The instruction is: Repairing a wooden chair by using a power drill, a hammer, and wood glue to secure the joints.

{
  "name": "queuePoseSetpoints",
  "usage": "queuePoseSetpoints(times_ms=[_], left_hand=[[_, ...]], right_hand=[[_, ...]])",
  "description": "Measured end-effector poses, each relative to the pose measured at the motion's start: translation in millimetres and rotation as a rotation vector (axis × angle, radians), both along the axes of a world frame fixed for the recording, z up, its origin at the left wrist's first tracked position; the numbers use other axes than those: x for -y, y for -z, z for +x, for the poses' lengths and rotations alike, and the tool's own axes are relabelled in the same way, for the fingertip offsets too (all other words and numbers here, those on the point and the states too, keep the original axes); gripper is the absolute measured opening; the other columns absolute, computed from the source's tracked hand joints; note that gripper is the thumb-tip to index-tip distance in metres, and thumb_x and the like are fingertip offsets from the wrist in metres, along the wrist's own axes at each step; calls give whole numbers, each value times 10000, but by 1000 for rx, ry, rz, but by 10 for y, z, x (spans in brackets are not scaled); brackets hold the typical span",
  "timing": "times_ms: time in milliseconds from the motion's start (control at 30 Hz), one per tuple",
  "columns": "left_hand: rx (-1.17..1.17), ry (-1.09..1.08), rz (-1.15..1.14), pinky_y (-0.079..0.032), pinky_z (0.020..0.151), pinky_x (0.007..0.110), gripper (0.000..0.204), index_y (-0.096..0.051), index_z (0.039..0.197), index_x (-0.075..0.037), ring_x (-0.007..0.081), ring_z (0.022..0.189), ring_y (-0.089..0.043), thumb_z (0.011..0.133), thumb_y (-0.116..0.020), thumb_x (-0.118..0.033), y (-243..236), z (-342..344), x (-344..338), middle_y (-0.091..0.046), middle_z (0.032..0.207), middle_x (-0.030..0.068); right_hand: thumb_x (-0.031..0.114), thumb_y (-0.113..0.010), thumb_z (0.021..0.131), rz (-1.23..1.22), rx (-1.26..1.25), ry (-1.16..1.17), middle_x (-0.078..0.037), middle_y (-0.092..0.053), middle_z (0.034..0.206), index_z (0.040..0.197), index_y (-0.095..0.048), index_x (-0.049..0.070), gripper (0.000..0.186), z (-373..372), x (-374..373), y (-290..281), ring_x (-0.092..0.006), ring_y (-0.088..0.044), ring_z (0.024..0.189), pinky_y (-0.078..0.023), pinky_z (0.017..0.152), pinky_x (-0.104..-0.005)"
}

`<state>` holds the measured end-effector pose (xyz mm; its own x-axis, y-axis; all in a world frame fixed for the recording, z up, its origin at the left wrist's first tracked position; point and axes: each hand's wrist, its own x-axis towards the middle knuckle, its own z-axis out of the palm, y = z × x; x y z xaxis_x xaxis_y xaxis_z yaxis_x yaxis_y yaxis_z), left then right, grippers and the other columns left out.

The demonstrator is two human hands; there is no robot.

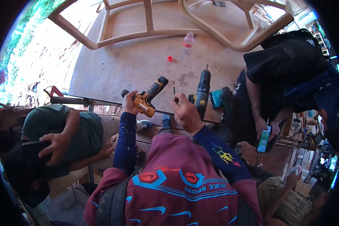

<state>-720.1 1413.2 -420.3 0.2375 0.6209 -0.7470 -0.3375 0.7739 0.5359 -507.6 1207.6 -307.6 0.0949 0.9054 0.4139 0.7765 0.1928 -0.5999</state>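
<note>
My left hand (130,102) grips a yellow-and-black power tool (147,101) over the near edge of the wooden table (116,67). Between the fingers of my right hand (186,115) is a thin dark bit-like rod (173,87), upright in the picture, too small to identify. Just right of that hand a black-and-yellow drill (202,90) lies with its nose pointing away from me. Beside it is a teal-and-black tool (221,99). Farther back are a clear plastic bottle (188,43), a red cap (170,58) and a small stick (219,69).
Unfinished chair frames (150,33) rest across the table's back. A person in dark clothing (275,64) holds a phone (264,137) at the right. A person in green (45,128) with a dark device sits at left. Another person (290,199) is at lower right.
</note>
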Motion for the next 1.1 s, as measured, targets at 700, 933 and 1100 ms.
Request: queuePoseSetpoints(times_ms=[700, 933, 1100], left_hand=[[-8, 41, -245, -568, 901, 549, 324, -620, 1089, 23, 386, 923, -711, 923, -637, -255, 325, -110, -390, -726, 1032, 203], [29, 80, -182, -613, 806, 493, 178, -611, 1007, -39, 349, 832, -729, 930, -645, -196, 73, -223, -177, -727, 964, 175], [124, 210, -234, -615, 784, 451, 138, -632, 974, -55, 291, 811, -727, 940, -641, -188, -282, -419, 356, -721, 912, 116]], right_hand=[[112, -605, 875, -664, 379, 224, -144, -612, 1117, 1049, -668, 11, 211, -275, -415, 1397, -303, -615, 1104, -542, 889, -413], [176, -552, 926, -262, 461, 96, -202, -490, 1444, 1421, -531, 74, 506, -444, -459, 936, -367, -430, 1392, -339, 1169, -536], [227, -542, 955, -140, 491, 2, -181, -549, 1378, 1366, -587, 85, 438, -723, -484, 579, -355, -455, 1383, -313, 1180, -567]])
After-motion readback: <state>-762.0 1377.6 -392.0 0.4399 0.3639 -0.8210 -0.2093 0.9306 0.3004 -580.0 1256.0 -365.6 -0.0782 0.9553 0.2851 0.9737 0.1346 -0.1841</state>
